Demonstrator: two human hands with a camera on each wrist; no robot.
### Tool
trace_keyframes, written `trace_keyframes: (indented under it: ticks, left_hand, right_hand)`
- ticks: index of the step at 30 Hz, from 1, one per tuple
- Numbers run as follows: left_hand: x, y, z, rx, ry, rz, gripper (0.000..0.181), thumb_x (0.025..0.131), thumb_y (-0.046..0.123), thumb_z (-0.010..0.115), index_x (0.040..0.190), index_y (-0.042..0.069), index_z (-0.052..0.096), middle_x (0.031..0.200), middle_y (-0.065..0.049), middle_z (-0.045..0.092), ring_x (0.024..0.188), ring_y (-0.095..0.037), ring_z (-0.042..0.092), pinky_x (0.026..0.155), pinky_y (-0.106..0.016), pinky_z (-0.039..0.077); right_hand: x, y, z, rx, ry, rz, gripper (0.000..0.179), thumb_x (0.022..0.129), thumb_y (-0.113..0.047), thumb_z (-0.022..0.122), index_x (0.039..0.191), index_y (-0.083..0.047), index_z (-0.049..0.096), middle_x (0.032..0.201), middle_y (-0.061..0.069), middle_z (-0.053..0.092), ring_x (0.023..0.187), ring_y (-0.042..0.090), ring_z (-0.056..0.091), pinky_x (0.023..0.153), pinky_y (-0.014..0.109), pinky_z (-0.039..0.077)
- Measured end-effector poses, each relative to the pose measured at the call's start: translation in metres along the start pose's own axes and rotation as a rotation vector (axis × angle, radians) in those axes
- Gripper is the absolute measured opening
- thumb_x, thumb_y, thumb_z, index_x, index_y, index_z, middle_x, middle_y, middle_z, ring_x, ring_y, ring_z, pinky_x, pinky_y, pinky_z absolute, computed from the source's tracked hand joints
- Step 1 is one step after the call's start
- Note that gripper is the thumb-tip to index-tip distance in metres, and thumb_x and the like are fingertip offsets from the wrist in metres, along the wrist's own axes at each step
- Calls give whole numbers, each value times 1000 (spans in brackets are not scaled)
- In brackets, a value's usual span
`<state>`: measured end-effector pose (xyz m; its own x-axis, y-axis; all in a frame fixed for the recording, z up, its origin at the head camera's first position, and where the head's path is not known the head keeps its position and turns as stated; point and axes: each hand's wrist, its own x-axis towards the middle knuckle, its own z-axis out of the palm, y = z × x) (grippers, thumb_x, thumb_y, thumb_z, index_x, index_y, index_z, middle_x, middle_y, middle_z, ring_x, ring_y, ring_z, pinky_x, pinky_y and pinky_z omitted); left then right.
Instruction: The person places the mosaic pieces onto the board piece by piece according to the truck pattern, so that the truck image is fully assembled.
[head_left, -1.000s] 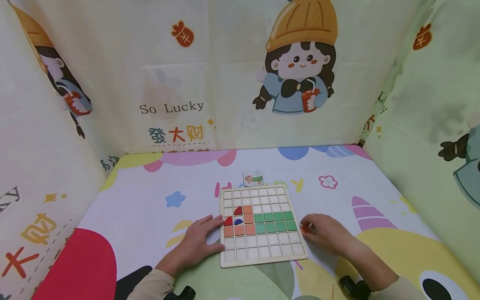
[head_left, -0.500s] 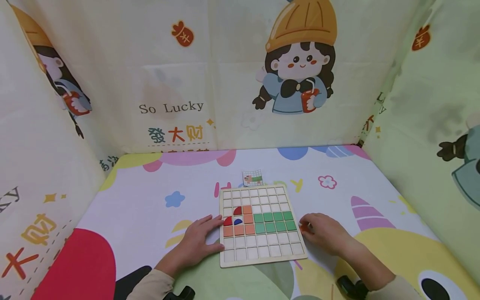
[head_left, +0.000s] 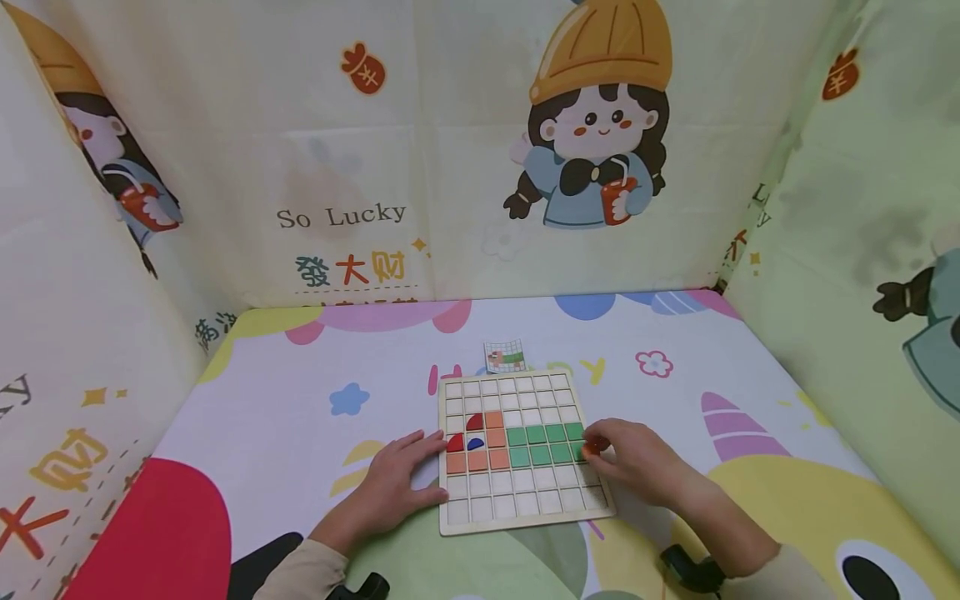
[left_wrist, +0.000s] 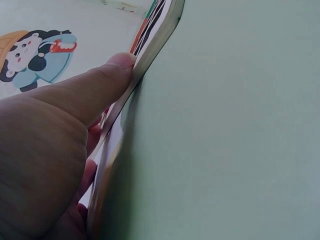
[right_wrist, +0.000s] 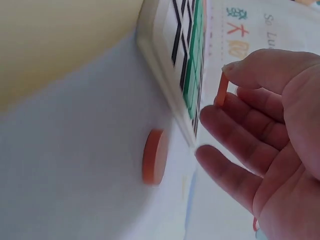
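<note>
A wooden grid board (head_left: pixel 527 505) lies on the table, with green tiles (head_left: pixel 536 434), orange tiles (head_left: pixel 477 461), red curved pieces (head_left: pixel 456 443) and a blue half-round piece (head_left: pixel 476 444) in its cells. Along the board's left edge my left hand (head_left: pixel 401 483) rests with fingers spread; its thumb (left_wrist: pixel 102 82) touches the rim in the left wrist view. My right hand (head_left: pixel 641 462) is over the board's right edge, pinching a thin orange tile (right_wrist: pixel 223 89) between thumb and fingers. Below it, another orange piece (right_wrist: pixel 155 157) lies on the cloth beside the board.
Just behind the board is a small printed card (head_left: pixel 506 357) with a grid picture. A patterned cloth (head_left: pixel 285 417) covers the table, and printed curtains (head_left: pixel 465 167) enclose the back and sides. Black devices (head_left: pixel 690 569) sit by both wrists.
My right hand has moved left and slightly up, from beside the board to over its right edge, with the orange tile in its fingers. The left hand has stayed put.
</note>
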<state>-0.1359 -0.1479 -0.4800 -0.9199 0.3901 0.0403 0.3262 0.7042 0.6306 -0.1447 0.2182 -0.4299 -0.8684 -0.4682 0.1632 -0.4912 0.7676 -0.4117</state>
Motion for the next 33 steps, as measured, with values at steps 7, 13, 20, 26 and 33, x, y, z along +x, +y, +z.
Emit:
trace_keyframes:
  ticks: [7, 13, 20, 26, 33]
  left_hand:
    - [0, 0, 0, -2, 5, 4, 72, 83, 40, 81, 144, 13, 55, 151, -3, 48, 142, -36, 33, 109, -65, 25]
    - [0, -1, 0, -8, 8, 19, 72, 82, 38, 82, 144, 12, 55, 151, -5, 48, 142, -38, 33, 109, -66, 24]
    - [0, -2, -1, -6, 3, 23, 74, 82, 40, 81, 145, 12, 55, 151, -6, 48, 142, -38, 33, 109, -66, 24]
    - [1, -3, 0, -3, 4, 20, 74, 82, 41, 81, 145, 13, 55, 151, -5, 48, 142, -38, 33, 108, -66, 25]
    - [1, -3, 1, 4, 6, 27, 73, 82, 41, 82, 144, 13, 56, 150, -4, 49, 141, -38, 35, 108, -66, 25]
  right_hand:
    - [6, -9, 8, 102, -3, -55, 11, 91, -9, 71, 101, -9, 68, 94, -12, 64, 87, 7, 62, 79, 34, 54]
    - [14, -22, 14, 162, 10, -112, 12, 92, -11, 71, 104, -9, 68, 95, -12, 65, 87, 6, 61, 78, 33, 54]
    - [25, -40, 22, 196, 7, -148, 14, 94, -16, 70, 106, -9, 68, 100, -7, 66, 88, 9, 62, 78, 33, 54]
    - [34, -56, 29, 193, -10, -159, 15, 95, -18, 69, 107, -10, 68, 102, -6, 66, 89, 12, 61, 80, 33, 53]
    - [42, -72, 37, 173, -52, -131, 21, 95, -25, 70, 111, -13, 69, 104, -8, 65, 93, 13, 59, 83, 33, 52]
